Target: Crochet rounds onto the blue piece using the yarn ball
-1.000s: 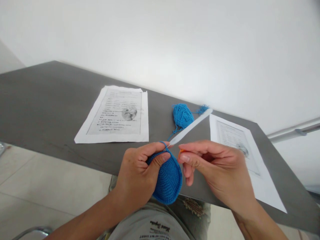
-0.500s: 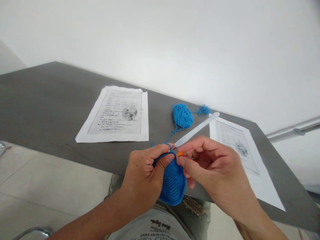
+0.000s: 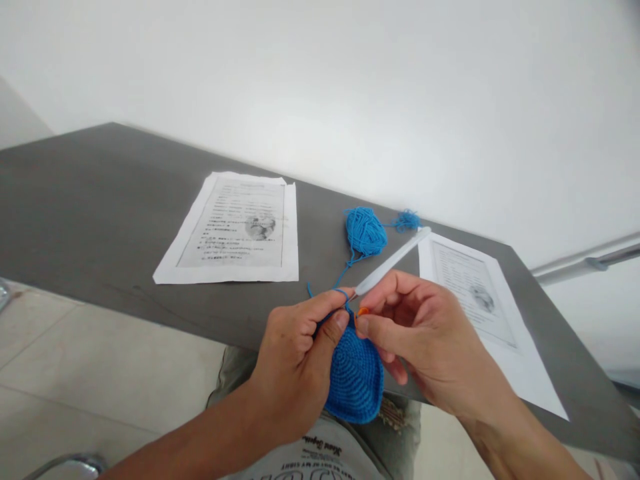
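Note:
A round blue crochet piece [image 3: 354,380] hangs from my left hand [image 3: 303,347], its upper edge pinched between thumb and fingers. My right hand [image 3: 420,333] is closed, with a small orange stitch marker [image 3: 362,313] between thumb and forefinger, touching the edge of the piece. A crochet hook [image 3: 393,261] with a thick pale handle slants up and right; its metal end is at the blue work near my left fingertips, the tip hidden. Blue yarn loops over my left forefinger and leads back to a yarn ball [image 3: 365,231] on the table.
The grey table [image 3: 100,200] runs along a white wall. A printed sheet [image 3: 235,275] lies to the left, another printed sheet [image 3: 525,380] to the right. A small yarn tangle [image 3: 407,220] sits behind the ball. A metal rail [image 3: 590,263] is at far right.
The blue piece has shifted slightly right and down, and more of it shows. The hook has tilted a little lower. My right hand still pinches the orange marker at the edge.

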Demonstrator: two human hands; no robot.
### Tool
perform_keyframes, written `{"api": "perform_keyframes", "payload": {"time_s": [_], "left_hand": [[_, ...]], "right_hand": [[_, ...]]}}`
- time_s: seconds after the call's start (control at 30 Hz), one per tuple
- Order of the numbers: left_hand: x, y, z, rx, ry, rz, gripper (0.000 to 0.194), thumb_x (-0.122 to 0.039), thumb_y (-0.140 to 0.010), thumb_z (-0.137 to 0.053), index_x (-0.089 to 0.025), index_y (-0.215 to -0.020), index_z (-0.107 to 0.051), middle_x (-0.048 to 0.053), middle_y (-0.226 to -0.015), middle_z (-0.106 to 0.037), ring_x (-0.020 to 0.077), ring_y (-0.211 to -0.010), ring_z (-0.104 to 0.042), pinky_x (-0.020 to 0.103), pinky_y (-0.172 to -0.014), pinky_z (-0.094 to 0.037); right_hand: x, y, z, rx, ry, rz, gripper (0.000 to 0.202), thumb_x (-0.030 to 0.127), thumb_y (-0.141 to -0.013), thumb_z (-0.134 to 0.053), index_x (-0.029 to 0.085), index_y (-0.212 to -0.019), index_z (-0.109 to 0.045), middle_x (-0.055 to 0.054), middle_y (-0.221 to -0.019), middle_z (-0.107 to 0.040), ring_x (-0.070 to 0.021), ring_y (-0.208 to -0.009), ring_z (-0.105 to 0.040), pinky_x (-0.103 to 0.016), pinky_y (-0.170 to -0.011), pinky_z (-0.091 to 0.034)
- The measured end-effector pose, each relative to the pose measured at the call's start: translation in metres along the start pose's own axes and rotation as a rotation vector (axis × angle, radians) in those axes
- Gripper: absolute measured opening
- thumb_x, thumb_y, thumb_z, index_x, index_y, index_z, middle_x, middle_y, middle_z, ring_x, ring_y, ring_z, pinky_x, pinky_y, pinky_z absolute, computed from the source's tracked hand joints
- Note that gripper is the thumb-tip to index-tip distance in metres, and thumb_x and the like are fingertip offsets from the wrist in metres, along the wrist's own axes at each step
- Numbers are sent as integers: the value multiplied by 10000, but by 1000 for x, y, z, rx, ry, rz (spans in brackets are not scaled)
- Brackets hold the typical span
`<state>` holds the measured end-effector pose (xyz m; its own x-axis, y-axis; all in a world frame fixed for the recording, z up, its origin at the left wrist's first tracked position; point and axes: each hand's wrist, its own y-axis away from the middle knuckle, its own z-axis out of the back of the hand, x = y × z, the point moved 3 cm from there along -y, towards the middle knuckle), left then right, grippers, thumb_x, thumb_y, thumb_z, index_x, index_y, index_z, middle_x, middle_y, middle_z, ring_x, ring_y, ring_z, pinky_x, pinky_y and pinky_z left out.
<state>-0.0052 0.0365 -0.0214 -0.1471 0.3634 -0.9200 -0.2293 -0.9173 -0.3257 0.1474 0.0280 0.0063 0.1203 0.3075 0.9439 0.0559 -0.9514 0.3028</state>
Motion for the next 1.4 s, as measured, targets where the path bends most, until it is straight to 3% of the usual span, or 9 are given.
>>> {"api": "perform_keyframes", "payload": {"time_s": [0.4,0.57,0.7,0.87,1.0,1.2,1.3,1.4], "left_hand": [[-1,6,-2,22,-11,-21,249,-158,-1036,-555,-177,-905,-767,-10,-716,-762,125,-576,-664,235,-594,-497],[0,7,-3,15,-53,-45,216,-173,-1048,-546,-156,-1042,-761,4,-745,-776,131,-600,-686,235,-596,-505],[0,8,-4,23,-82,-94,247,-168,-1057,-513,-164,-973,-745,5,-724,-759,126,-557,-659,234,-583,-515],[2,10,-6,0,-125,-130,240,-170,-1056,-510,-178,-1117,-742,-29,-669,-707,132,-506,-614,242,-543,-514],[-1,9,-7,16,-131,-179,232,-151,-1056,-503,-184,-998,-725,-6,-714,-739,133,-554,-669,236,-567,-528],[-2,12,-6,20,-128,-229,215,-131,-1055,-500,-187,-1000,-700,22,-820,-787,146,-693,-760,230,-652,-557],[-1,13,-7,16,-141,-247,222,-138,-1059,-507,-189,-924,-675,10,-764,-746,133,-633,-718,225,-617,-530],[0,13,-7,19,-149,-255,212,-119,-1056,-500,-183,-991,-691,-6,-743,-721,121,-578,-665,225,-570,-495]], "right_hand": [[-5,-4,6,58,2,-78,280,153,-626,-909,190,-785,-682,64,-538,-642,-66,-378,-517,-128,-315,-443],[-7,-6,6,63,9,-95,309,164,-616,-927,184,-802,-681,39,-602,-699,-71,-389,-543,-137,-316,-451],[-6,-6,5,76,-10,-110,355,184,-592,-975,182,-784,-676,56,-552,-665,-77,-393,-538,-140,-311,-441],[-3,-7,4,109,-24,-125,321,187,-584,-992,161,-737,-711,50,-519,-650,-69,-393,-520,-138,-319,-445],[-3,-8,7,133,40,-160,264,215,-603,-979,145,-720,-753,25,-535,-666,-68,-380,-526,-141,-324,-450],[0,-7,7,169,76,-146,260,230,-624,-962,160,-682,-719,41,-528,-636,-66,-394,-506,-143,-320,-435],[2,-6,6,185,93,-143,273,236,-644,-951,169,-718,-697,54,-507,-623,-64,-378,-499,-139,-324,-432],[3,-5,6,176,102,-140,280,233,-651,-931,175,-760,-680,59,-523,-626,-69,-377,-518,-138,-323,-431]]}}
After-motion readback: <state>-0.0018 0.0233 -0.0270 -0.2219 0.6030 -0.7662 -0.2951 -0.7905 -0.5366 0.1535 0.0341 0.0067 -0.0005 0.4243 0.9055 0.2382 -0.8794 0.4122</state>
